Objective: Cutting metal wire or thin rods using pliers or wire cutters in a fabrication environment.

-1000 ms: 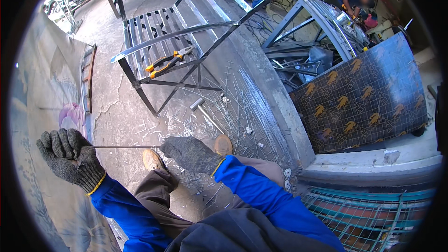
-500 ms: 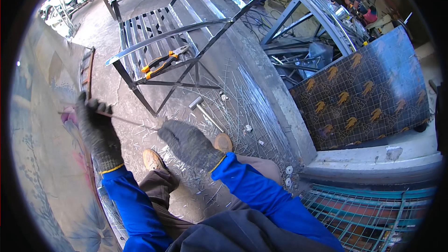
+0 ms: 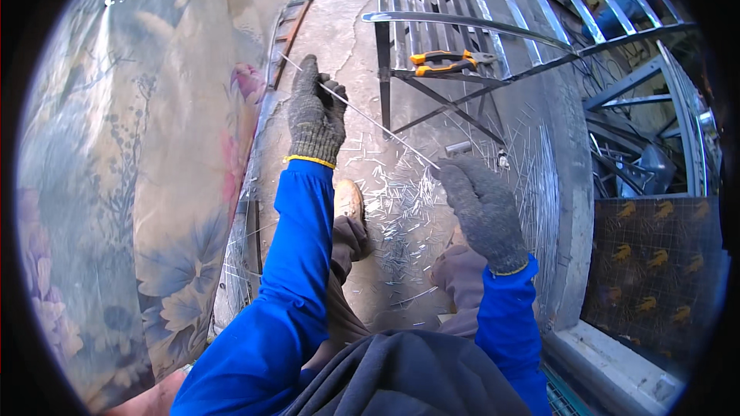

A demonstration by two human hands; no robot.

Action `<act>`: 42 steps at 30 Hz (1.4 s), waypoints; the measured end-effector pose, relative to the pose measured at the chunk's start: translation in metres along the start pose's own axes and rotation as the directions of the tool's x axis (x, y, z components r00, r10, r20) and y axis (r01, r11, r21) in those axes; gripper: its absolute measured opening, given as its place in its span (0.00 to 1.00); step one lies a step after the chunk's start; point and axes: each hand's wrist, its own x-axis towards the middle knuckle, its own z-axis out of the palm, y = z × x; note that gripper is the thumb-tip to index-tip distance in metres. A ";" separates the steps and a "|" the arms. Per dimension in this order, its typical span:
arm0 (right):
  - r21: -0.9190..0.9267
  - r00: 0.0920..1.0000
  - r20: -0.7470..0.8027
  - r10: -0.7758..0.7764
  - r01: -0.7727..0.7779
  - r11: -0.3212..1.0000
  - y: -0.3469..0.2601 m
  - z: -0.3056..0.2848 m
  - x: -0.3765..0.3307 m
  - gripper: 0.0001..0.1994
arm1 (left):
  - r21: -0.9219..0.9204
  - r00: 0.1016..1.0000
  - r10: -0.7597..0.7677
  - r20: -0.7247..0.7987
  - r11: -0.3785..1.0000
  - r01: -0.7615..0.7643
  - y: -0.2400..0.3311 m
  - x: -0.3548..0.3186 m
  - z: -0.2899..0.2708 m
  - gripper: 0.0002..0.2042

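Observation:
A thin metal rod (image 3: 374, 117) slants between my gloved hands, its left end higher in the picture. My left hand (image 3: 316, 112), in a dark grey knit glove, is closed round it, and a short end sticks out past the fingers. At the rod's other end, my right hand (image 3: 486, 208) wears a matching glove, its fingertips pinched on the tip and partly hidden by the back of the glove. Beyond them, pliers with orange and black grips (image 3: 447, 62) lie on the slatted seat of a metal chair frame (image 3: 470, 23).
Short cut metal pieces (image 3: 401, 192) litter the floor around my shoes. A hammer (image 3: 458, 148) lies partly hidden past my right hand. Long thin rods (image 3: 543, 192) lie at the right. A flowered cloth sheet (image 3: 177, 185) hangs at the left; a dark patterned panel (image 3: 655, 270) stands at the right.
My view has turned left, so the chair frame and pliers appear further right. Both hands now reach farther forward, and the rod between them shows more clearly. Each still holds the rod.

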 end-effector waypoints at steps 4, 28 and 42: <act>0.150 0.940 0.162 0.301 -0.325 0.934 -0.005 -0.011 0.006 0.11 | 0.043 0.999 0.045 -0.021 0.998 -0.044 0.009 0.000 -0.001 0.11; -0.252 0.956 0.199 0.215 -0.162 0.954 0.015 0.051 0.010 0.16 | -0.468 0.997 0.044 0.068 0.884 -0.007 0.068 0.003 -0.018 0.16; 0.282 0.862 0.504 0.045 -0.213 0.936 0.071 0.089 -0.018 0.13 | -0.421 0.774 0.131 0.619 0.888 0.187 0.075 -0.018 0.004 0.23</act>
